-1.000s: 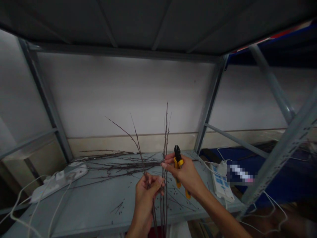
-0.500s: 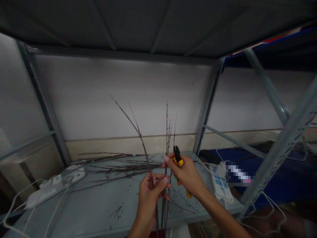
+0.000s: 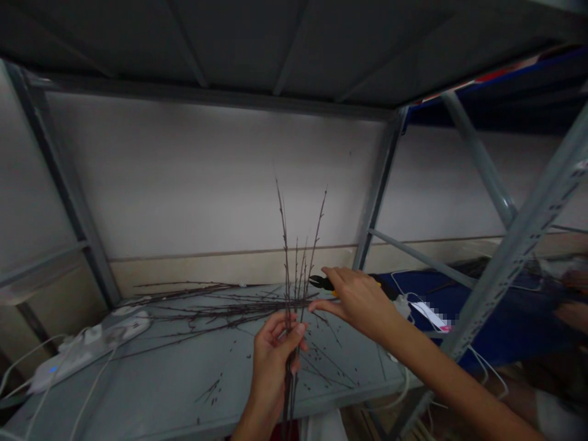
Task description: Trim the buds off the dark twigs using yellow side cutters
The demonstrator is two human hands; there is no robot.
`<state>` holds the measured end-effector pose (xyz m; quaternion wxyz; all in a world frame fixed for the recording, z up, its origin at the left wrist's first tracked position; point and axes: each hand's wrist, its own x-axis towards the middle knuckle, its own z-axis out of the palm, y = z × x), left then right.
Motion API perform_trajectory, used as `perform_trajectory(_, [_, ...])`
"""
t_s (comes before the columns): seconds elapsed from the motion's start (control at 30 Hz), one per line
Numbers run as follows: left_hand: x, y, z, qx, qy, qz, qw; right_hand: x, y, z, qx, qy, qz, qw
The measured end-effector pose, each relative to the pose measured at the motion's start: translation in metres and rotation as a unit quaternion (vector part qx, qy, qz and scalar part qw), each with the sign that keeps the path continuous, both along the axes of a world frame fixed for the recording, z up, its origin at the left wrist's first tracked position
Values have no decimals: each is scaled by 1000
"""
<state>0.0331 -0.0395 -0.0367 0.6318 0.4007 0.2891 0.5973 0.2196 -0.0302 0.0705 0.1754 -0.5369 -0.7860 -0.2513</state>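
Thin brown twigs (image 3: 286, 263) stand upright in my left hand (image 3: 275, 355), whose thumb and fingers close round their lower part. Just right of them is my right hand (image 3: 362, 300), holding cutting pliers (image 3: 321, 282) with black jaws and yellow on the handles. The jaws point left, parted, close to the upright twigs; most of the handles is hidden behind the hand. Behind my left hand, more twigs (image 3: 220, 311) lie in a loose pile along the back of the grey shelf (image 3: 174, 380).
White power strips (image 3: 87, 352) with cables lie on the left. Metal posts (image 3: 379, 196) frame the shelf, with a panel overhead. Small twig bits (image 3: 211, 389) are scattered on the surface. At the far right, a blue surface (image 3: 487, 331) and part of another person's hand (image 3: 574, 315) show.
The forked branch that leaned left above my left hand is now out of sight. My right hand has moved right and turned, so the pliers point left instead of up. The view has shifted slightly.
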Motion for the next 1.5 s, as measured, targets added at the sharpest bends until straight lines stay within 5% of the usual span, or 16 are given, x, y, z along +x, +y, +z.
perform_trajectory(0.27, [0,-2,3,9,5,6,1000,-9,-4,15,5,-137,-5,991])
perform_trajectory(0.57, [-2,-2,-3,6,-9,11,1000,-12,7,-8,-1,-186,-24,982])
perform_trajectory(0.7, [-3,0,1,-6,-30,16,999,-15,13,-29,-69,-137,-28,988])
perform_trajectory(0.8, [-7,4,8,-19,-44,26,999,-20,15,-38,-131,31,-25,991])
perform_trajectory(0.93, [-12,9,11,-40,-39,8,998,-28,16,-34,-200,350,51,914])
perform_trajectory(1.03, [-13,7,9,-51,-23,-11,998,-39,15,-30,-228,481,74,843])
perform_trajectory(1.23, [-19,-5,-4,-37,-38,-39,998,-52,13,-41,-261,560,114,778])
perform_trajectory(1.4, [-38,-7,-22,-3,29,42,999,-51,12,-48,-262,621,130,728])
perform_trajectory(1.5, [-46,-11,-28,-10,42,-3,999,-51,11,-50,-253,635,125,719])
